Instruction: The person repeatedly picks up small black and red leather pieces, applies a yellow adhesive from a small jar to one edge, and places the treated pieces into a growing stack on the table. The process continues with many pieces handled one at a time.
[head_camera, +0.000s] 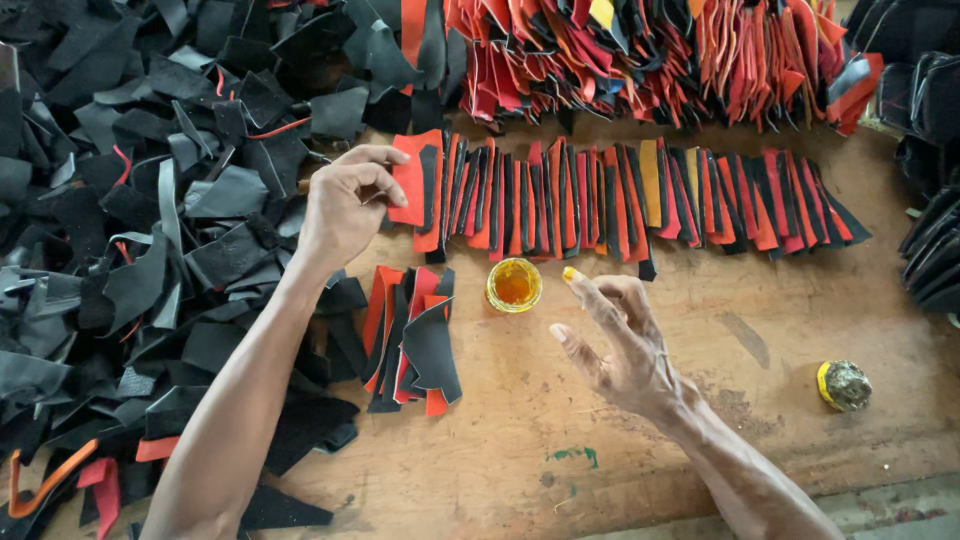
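My left hand (345, 205) pinches the end red leather piece (412, 180) of the overlapped row, centre frame. My right hand (620, 340), open, glue-tipped finger raised, hovers just right of the small round amber glue pot (514, 285).

light: soft, even daylight, fairly bright | shadows: faint under arms on the bench (620, 440) | glare: none | focus: sharp centre | edges: mild wide-angle bend, darker left
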